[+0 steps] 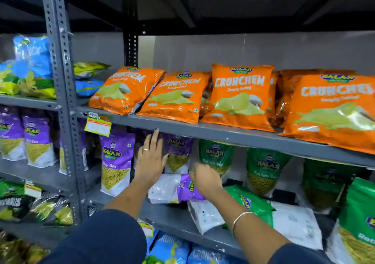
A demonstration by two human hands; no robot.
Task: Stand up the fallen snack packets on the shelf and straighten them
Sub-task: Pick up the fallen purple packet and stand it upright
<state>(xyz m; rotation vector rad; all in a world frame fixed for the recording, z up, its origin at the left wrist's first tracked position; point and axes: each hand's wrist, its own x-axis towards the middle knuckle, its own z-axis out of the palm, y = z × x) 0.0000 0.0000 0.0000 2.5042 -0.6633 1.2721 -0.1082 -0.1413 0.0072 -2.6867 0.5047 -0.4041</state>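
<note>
On the middle shelf (pixel 174 219), a purple and white packet (pixel 172 188) lies flat on its side. My right hand (pixel 205 178) rests on its purple end, fingers curled down; whether it grips the packet is unclear through blur. My left hand (pixel 151 160) is open with fingers spread, held flat in front of an upright purple packet (pixel 178 154) behind. Another purple packet (pixel 115 162) stands upright to the left. A green packet (pixel 249 202) and a white-backed packet (pixel 205 215) lie fallen under my right forearm. Green packets (pixel 265 172) stand upright further right.
The shelf above (pixel 223 133) holds several orange Crunchem packets (pixel 237 95), leaning or lying. A grey slotted upright post (pixel 65 101) divides this bay from the left bay with purple packets (pixel 36 140). Blue packets (pixel 170 249) fill the shelf below.
</note>
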